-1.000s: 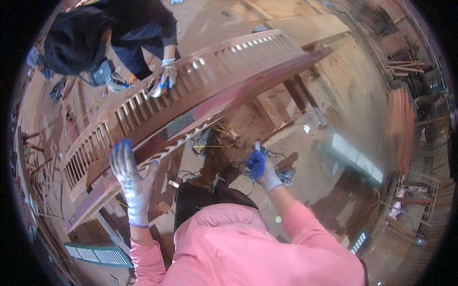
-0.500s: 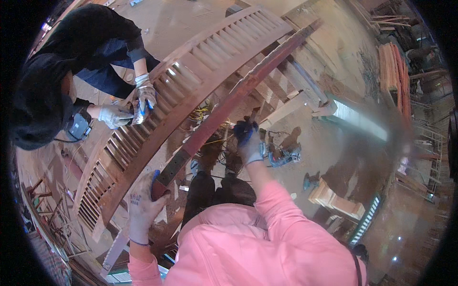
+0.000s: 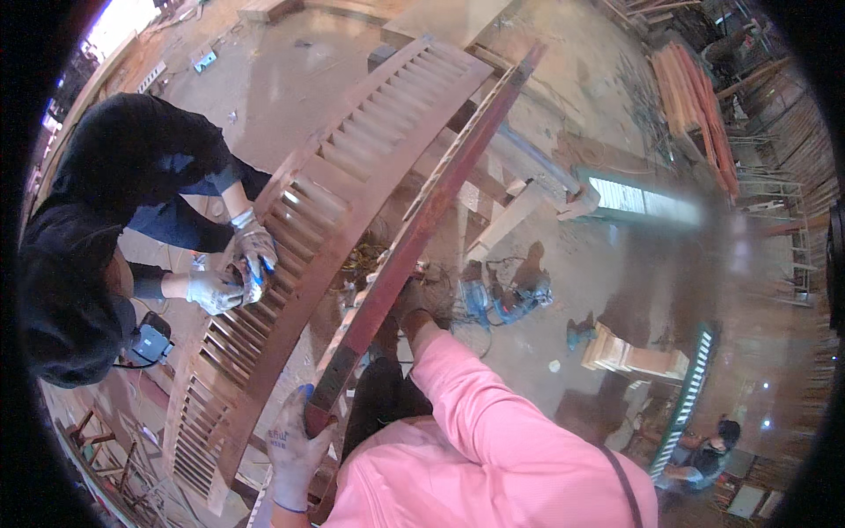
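A long red-brown wooden beam runs diagonally in front of me, its far end at upper right. My left hand, in a pale glove with blue fingertips, is closed round the beam's near end, thumb on one side and fingers on the other. My right hand is at the beam's right side, around mid-length; its fingers are dark and partly hidden, so what they hold, if anything, does not show. Left of the beam lies a curved, slatted wooden panel.
Across the panel a co-worker bends with gloved hands on its slats. Blue power tools and cords lie on the floor at right, near a pale wooden piece and green-edged slatted panels. Another person is at lower right.
My right hand has moved left, toward the beam; the dark thing seen in it before no longer shows. My left hand keeps its hold on the beam's end. The view has shifted.
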`<action>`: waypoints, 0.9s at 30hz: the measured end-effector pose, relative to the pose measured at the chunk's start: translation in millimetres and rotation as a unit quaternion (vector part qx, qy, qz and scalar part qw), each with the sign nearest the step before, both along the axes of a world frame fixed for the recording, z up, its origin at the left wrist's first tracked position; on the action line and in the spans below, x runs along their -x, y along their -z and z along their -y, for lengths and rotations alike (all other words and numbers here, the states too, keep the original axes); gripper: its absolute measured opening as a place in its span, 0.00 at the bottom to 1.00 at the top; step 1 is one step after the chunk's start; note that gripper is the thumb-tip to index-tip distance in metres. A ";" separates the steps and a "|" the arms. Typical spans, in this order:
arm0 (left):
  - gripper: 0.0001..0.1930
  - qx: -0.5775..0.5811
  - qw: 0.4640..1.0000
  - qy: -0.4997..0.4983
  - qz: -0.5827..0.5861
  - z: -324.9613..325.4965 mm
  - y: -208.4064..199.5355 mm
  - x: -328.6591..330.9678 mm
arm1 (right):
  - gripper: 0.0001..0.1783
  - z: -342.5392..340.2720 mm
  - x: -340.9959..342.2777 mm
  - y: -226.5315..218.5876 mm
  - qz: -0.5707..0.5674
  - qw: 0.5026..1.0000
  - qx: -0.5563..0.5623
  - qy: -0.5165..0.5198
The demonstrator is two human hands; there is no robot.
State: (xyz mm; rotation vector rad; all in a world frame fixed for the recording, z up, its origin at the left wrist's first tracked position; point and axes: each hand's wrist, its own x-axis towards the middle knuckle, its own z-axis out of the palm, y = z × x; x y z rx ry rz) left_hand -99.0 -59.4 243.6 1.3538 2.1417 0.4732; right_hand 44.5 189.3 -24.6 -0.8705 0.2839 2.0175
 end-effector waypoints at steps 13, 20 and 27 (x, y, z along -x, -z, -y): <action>0.32 0.084 0.995 -0.026 0.041 -6.4 -21.5 18.1 | 0.30 23.7 -43.5 4.0 0.004 0.998 0.034 0.044; 0.34 0.135 0.980 -0.027 0.146 -38.2 16.9 13.4 | 0.28 59.4 -163.2 52.9 0.080 0.983 0.105 0.129; 0.32 0.167 0.984 -0.046 0.040 -55.1 117.3 28.5 | 0.27 72.1 -228.6 116.8 -0.016 0.975 0.128 0.182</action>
